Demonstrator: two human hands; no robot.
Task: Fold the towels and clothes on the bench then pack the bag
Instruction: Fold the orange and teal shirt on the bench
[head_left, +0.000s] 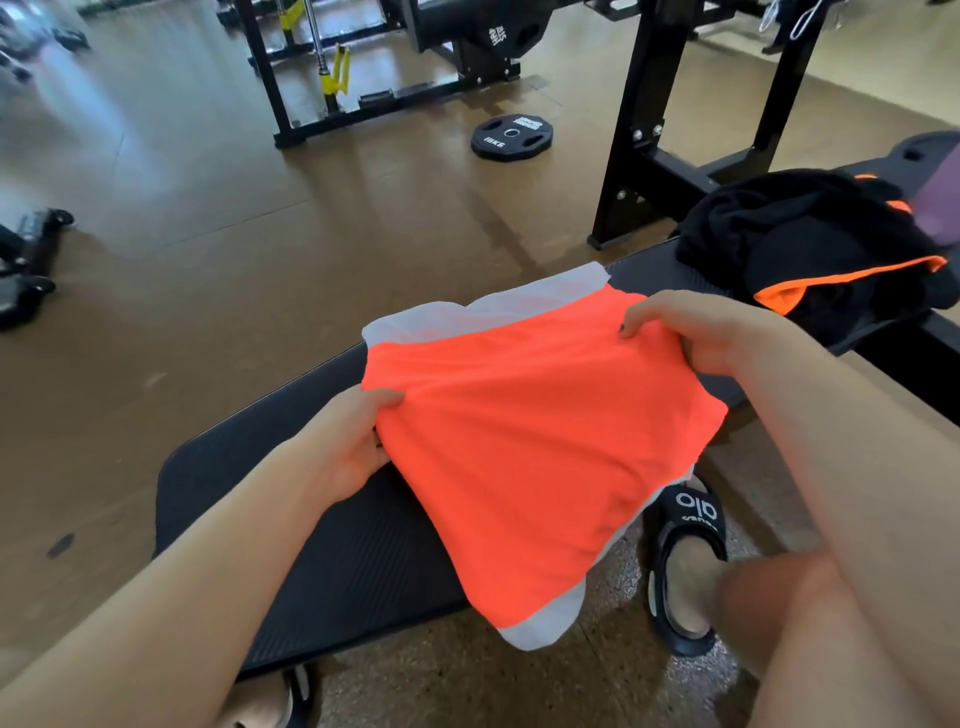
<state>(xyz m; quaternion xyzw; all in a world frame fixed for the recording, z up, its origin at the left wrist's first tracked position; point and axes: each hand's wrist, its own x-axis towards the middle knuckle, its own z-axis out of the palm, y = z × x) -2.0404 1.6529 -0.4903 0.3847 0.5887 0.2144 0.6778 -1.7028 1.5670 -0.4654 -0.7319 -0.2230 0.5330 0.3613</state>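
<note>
"10KG" printed in white on the black weight plate (511, 136) lying on the floor, "olo" lettered in white on the black slide sandal (688, 561) strap (smaller line beneath unreadable)

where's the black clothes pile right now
In the head view the black clothes pile with orange trim lies on the bench at upper right, beyond the right hand and the orange garment.

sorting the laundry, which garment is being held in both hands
The orange garment with grey trim, gripped by the left hand and right hand. The black pile lies untouched on the bench.
</note>
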